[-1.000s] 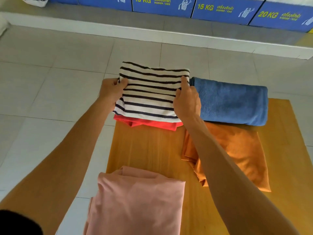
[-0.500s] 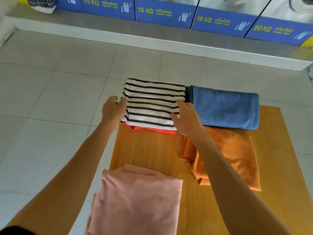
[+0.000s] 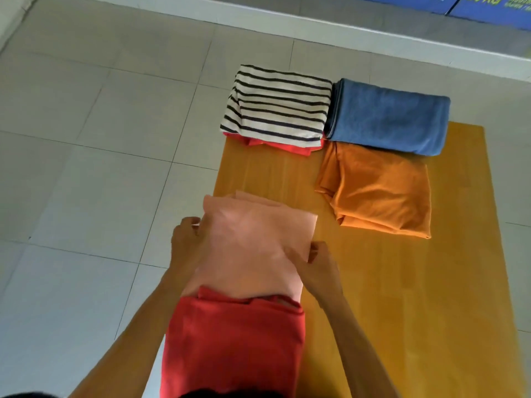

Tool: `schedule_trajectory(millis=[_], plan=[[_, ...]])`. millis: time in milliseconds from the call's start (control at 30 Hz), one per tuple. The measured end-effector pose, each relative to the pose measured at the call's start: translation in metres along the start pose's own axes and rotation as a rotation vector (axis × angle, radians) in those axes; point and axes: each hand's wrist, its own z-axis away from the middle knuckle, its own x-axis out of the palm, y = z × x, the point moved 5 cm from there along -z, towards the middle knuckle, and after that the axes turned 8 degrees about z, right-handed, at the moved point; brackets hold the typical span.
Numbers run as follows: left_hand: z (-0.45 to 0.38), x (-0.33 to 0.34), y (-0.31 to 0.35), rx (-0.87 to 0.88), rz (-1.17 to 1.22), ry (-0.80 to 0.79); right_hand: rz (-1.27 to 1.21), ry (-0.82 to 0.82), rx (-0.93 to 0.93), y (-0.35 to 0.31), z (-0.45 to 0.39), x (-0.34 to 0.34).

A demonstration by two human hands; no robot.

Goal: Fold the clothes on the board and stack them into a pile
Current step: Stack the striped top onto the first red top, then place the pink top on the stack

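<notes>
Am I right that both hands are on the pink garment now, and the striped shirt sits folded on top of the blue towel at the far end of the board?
Not quite. In the head view the striped shirt lies on a red garment, beside the blue towel, not on it. The rest holds: the left hand and right hand both grip the pink garment.

Folded pink garment (image 3: 253, 242) on board (image 3: 402, 282) near edge; striped top (image 3: 278, 104) stacked on red piece (image 3: 287, 146); blue towel (image 3: 388, 119) overlapping orange garment (image 3: 379, 191).
</notes>
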Motion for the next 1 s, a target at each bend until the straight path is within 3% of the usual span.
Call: schedule_trajectory(millis=[200, 500, 800, 867, 1000], plan=[[0.022, 0.005, 0.012, 0.075, -0.135, 0.051, -0.165, -0.108, 0.003, -0.015, -0.004, 0.012], [0.022, -0.006, 0.031, 0.193, 0.142, -0.036, -0.533, -0.108, -0.049, -0.013, -0.012, 0.027], [0.006, 0.017, 0.026, -0.127, 0.36, -0.328, -0.433, -0.063, -0.091, -0.023, -0.025, 0.012], [0.0, 0.018, 0.032, -0.125, 0.442, -0.376, -0.45, -0.078, -0.11, -0.028, -0.03, 0.008], [-0.01, 0.009, 0.068, 0.004, 0.53, -0.29, -0.487, -0.022, -0.164, -0.059, -0.041, -0.015]])
